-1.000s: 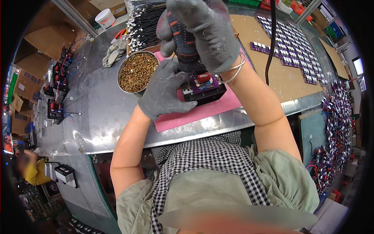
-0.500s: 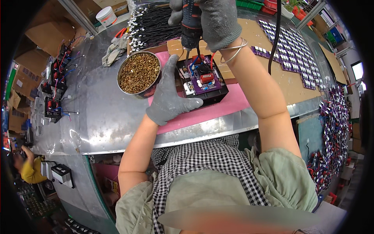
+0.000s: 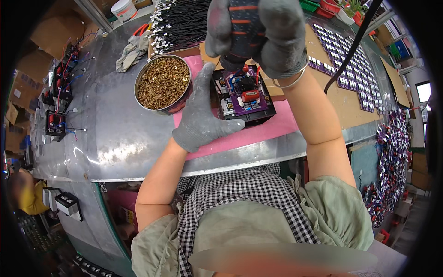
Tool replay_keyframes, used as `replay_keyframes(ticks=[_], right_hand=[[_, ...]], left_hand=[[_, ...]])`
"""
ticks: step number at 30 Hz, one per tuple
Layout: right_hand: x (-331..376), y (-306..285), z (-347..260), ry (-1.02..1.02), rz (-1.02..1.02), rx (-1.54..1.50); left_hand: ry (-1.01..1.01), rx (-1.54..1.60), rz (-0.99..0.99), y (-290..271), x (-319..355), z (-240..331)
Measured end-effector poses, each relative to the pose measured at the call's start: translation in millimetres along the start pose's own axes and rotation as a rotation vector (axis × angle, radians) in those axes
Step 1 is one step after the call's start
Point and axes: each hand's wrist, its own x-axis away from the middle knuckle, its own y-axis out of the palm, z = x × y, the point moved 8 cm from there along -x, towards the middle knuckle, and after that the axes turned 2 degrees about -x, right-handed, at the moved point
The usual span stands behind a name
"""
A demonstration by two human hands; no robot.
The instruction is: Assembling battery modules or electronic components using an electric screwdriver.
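Observation:
My left hand [image 3: 199,116], in a grey glove, is closed round the left and near sides of a black housing [image 3: 264,118]. Thumb and fingers are spread along its edges. Inside sits a purple circuit board [image 3: 240,104] with a red cylindrical component [image 3: 250,95] and red and blue wires. Above the housing's far side, my gloved right hand [image 3: 282,34] grips a dark power screwdriver [image 3: 244,28] with orange stripes, pointing down. Its bit is not visible, so I cannot tell whether it touches the board. The housing rests on a pink mat [image 3: 281,125].
A round tin [image 3: 138,99] full of brass-coloured screws stands left of the housing. Behind lie black cables [image 3: 182,27] with white connectors and a crumpled cloth [image 3: 131,54]. Purple boards [image 3: 353,69] cover cardboard at the right. A black cord [image 3: 353,51] hangs beside my right arm.
My right hand and the screwdriver have risen and look larger. The bit, seen earlier at the board's far left corner, no longer shows. My left hand keeps its hold on the housing.

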Motion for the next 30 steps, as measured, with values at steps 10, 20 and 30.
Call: replay_keyframes(ticks=[10, 20, 30], right_hand=[[-17.4, -59.6, 35.4, -0.153, 0.135, 0.171], [14.8, -89.0, -55.9, -0.106, 0.405, 0.210], [11.4, -100.2, -30.0, -0.029, 0.342, -0.035]], left_hand=[[0.062, -0.195, -0.033, 6.5, -1.0, 3.0], [0.014, -0.186, 0.000, 2.2, -3.1, 0.4], [0.006, -0.097, 0.036, 2.3, 1.0, -5.5]])
